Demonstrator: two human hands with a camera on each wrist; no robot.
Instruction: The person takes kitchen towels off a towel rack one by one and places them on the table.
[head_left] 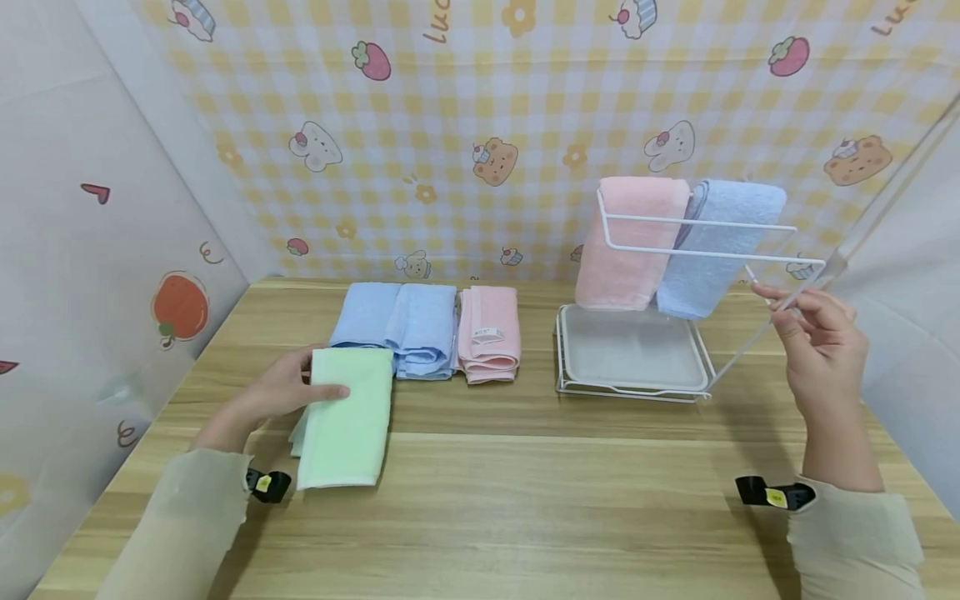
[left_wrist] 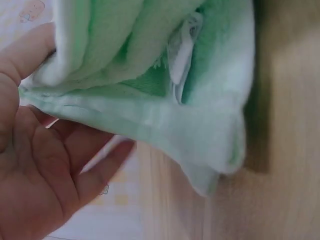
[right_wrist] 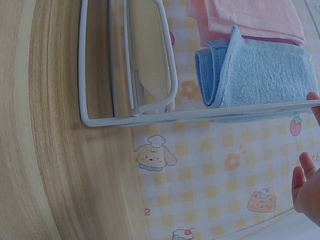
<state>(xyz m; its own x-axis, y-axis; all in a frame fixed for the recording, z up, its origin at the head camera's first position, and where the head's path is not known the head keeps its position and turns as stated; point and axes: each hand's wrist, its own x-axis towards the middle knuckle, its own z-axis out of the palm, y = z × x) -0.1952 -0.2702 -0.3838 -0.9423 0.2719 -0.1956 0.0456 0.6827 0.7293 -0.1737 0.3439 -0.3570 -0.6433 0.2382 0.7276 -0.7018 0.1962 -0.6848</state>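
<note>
At the wooden desk (head_left: 540,508), the green towel (head_left: 348,433), lengthwise front-to-back, is pinched by the left hand (head_left: 283,385), well left of the right hand (head_left: 828,346), by which the white rack (head_left: 750,342) is gripped.

Left hand (head_left: 288,385) is down toward the left edge of the table (head_left: 540,517), thumb over the top, pinching. Right hand (head_left: 825,350)'s raised by the right edge, thumb and fingertips pinched too.

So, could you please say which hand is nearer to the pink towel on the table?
Left. The left hand holds the green towel, left of the pink towel; the right hand grips the white rack, farther to the right.
</note>
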